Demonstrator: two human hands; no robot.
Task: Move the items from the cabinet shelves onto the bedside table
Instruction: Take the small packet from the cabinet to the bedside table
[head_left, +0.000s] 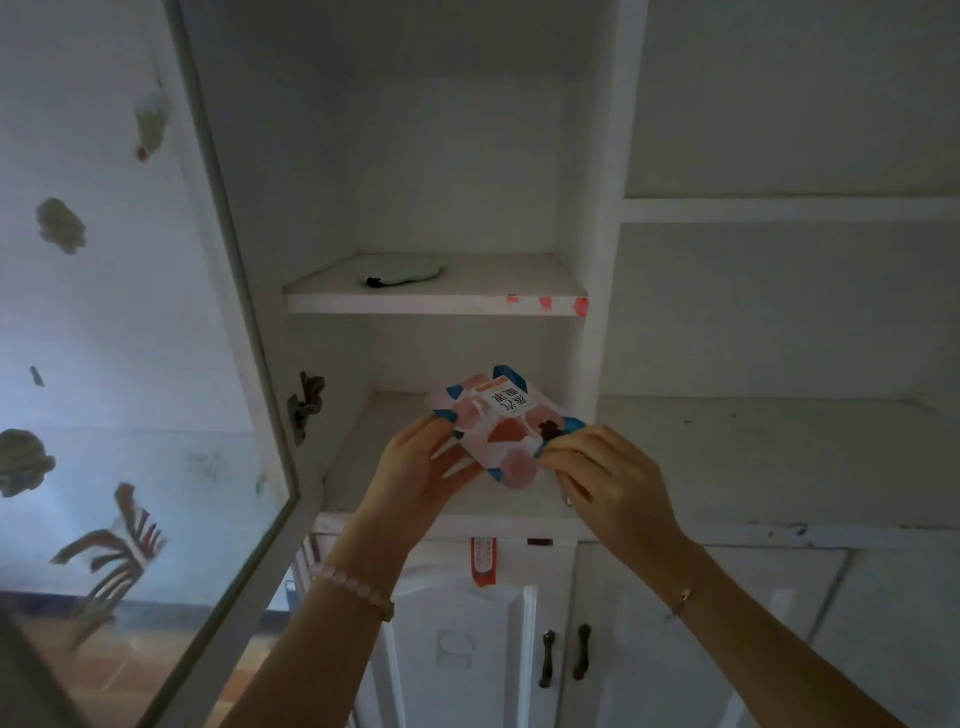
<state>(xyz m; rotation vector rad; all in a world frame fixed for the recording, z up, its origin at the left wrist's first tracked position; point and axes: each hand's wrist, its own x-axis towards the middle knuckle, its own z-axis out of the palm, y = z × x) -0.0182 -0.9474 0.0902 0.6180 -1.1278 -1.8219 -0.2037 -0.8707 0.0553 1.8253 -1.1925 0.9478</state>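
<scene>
A pink, white and blue printed packet (501, 426) is held just over the lower cabinet shelf (363, 467). The left hand (421, 467) grips its left edge and the right hand (608, 478) pinches its right corner. On the upper shelf (519, 283) lies a flat pale-green item (408, 270) with a black end. The glass door (130, 364) stands open at left.

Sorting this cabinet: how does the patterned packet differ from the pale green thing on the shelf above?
The patterned packet is pink, white and blue with print; the pale green thing is plain with a dark end. The packet is gripped by the left hand and right hand above the lower shelf; the green thing lies flat, untouched, on the upper shelf. Both look thin.
</scene>
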